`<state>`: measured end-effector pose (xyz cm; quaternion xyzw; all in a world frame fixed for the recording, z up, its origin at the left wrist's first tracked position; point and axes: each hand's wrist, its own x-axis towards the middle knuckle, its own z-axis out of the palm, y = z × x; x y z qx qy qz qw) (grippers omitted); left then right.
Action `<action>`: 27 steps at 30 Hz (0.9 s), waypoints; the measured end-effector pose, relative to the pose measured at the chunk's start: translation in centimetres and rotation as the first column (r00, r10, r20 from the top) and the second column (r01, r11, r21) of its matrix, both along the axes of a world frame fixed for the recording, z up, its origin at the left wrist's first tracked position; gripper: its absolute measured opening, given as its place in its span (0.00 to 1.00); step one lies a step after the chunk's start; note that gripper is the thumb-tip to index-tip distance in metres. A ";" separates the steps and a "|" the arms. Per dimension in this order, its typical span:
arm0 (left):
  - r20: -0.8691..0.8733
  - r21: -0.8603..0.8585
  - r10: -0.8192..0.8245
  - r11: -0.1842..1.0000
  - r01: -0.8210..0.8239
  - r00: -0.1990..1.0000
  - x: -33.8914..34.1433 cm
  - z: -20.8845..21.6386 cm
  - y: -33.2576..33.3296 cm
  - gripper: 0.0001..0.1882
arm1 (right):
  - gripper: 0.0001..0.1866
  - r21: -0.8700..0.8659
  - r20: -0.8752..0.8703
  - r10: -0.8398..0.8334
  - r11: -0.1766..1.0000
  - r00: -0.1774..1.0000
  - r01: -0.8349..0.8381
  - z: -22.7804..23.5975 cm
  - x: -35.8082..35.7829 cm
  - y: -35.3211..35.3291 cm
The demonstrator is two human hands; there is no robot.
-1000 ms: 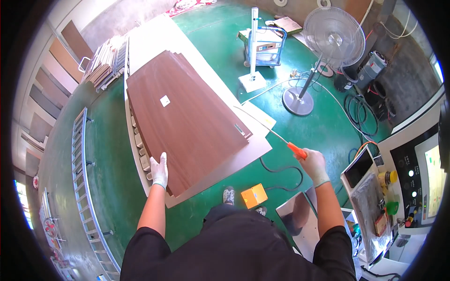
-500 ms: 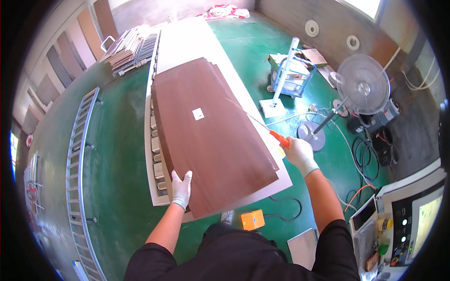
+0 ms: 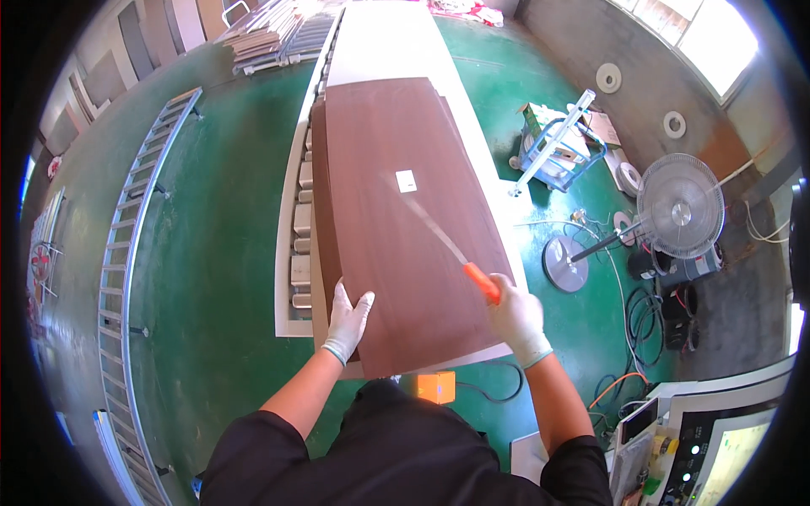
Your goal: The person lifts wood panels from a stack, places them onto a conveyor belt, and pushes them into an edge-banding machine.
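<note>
A long dark brown wood panel (image 3: 405, 219) lies on top of a stack on a white table (image 3: 384, 42); a small white label (image 3: 406, 180) sits near its middle. My left hand (image 3: 348, 319), in a white glove, rests flat on the panel's near left corner. My right hand (image 3: 515, 318), also gloved, grips the orange handle of a long thin metal tool (image 3: 439, 240). The tool's shaft reaches across the panel toward the label.
Green floor surrounds the table. A ladder (image 3: 139, 244) lies at the left. A standing fan (image 3: 666, 211), a white cart (image 3: 557, 148) and cables are at the right. An orange box (image 3: 436, 386) sits on the floor near my feet. A control panel (image 3: 700, 447) is lower right.
My right hand has swung the orange-handled tool in from the panel's right side onto its surface. The view has shifted, so the panel now sits nearer the centre. My left hand stays on the near corner.
</note>
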<state>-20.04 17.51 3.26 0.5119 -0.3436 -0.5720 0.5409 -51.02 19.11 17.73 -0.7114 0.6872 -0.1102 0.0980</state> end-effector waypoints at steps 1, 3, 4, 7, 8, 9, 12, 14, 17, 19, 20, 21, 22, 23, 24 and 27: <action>0.006 0.017 -0.023 1.000 0.023 1.000 0.2 0.2 0.1 0.36 | 0.14 -0.033 0.050 -0.077 0.996 0.996 0.079 -1.0 -1.0 0.5; 0.072 0.065 -0.089 0.994 0.084 0.993 0.5 1.1 0.2 0.38 | 0.13 -0.107 0.105 -0.122 0.985 0.987 0.133 -2.7 -2.8 2.9; 0.071 0.077 -0.101 0.992 0.095 0.992 0.4 0.9 0.2 0.38 | 0.13 -0.095 0.104 -0.134 0.985 0.985 0.144 -3.2 -3.3 4.6; 0.127 0.095 -0.061 0.994 0.049 0.990 0.8 0.1 0.8 0.40 | 0.13 0.015 0.027 0.086 0.996 0.996 -0.086 -3.2 -3.5 10.1; 0.187 0.115 -0.100 0.990 0.079 0.977 0.8 0.6 1.0 0.39 | 0.13 0.003 0.057 0.084 0.996 0.995 -0.084 -3.3 -3.8 12.3; 0.179 0.108 -0.096 0.991 0.077 0.979 0.8 0.7 1.1 0.39 | 0.12 -0.010 0.088 0.084 0.996 0.993 -0.083 -3.3 -4.1 14.4; 0.123 0.104 -0.074 0.993 0.061 0.990 0.9 -0.3 2.1 0.36 | 0.13 0.026 0.082 -0.074 0.997 0.994 0.072 -3.3 -6.4 20.6; 0.147 0.093 -0.101 0.992 0.088 0.984 1.1 -1.0 3.3 0.35 | 0.15 0.064 0.045 -0.090 0.994 0.995 0.087 -3.0 -7.3 24.9; 0.175 0.107 -0.173 0.982 0.156 0.969 1.2 -1.3 5.9 0.36 | 0.13 0.075 -0.084 0.146 0.987 0.986 -0.140 -2.7 -7.8 30.5; 0.274 0.153 -0.254 0.964 0.219 0.928 1.2 -0.8 7.3 0.37 | 0.13 0.053 -0.099 0.153 0.988 0.983 -0.148 -3.3 -8.2 33.5; 0.337 0.189 -0.296 0.951 0.244 0.894 1.2 -0.3 7.7 0.38 | 0.12 0.030 -0.114 0.164 0.986 0.980 -0.161 -3.7 -8.5 34.9; 0.338 0.223 -0.329 0.938 0.264 0.882 1.3 -0.2 8.0 0.40 | 0.12 0.088 -0.162 0.147 0.987 0.976 -0.134 -3.9 -8.7 35.8; 0.294 0.210 -0.381 0.920 0.330 0.876 3.4 -2.6 7.8 0.39 | 0.12 0.026 -0.211 0.140 0.990 0.967 -0.137 -5.1 -9.3 36.5; 0.339 0.215 -0.412 0.909 0.356 0.846 4.1 -3.0 7.7 0.38 | 0.12 0.000 -0.160 0.076 0.997 0.984 -0.077 -5.6 -9.9 36.7; 0.378 0.221 -0.441 0.897 0.384 0.814 4.3 -3.3 7.6 0.38 | 0.13 0.036 -0.197 0.018 0.999 0.980 -0.011 -6.0 -11.0 37.2; 0.344 0.221 -0.369 0.926 0.308 0.864 5.5 -4.1 7.2 0.38 | 0.07 -0.163 -0.223 -0.134 0.982 0.966 0.098 -5.4 -14.0 37.6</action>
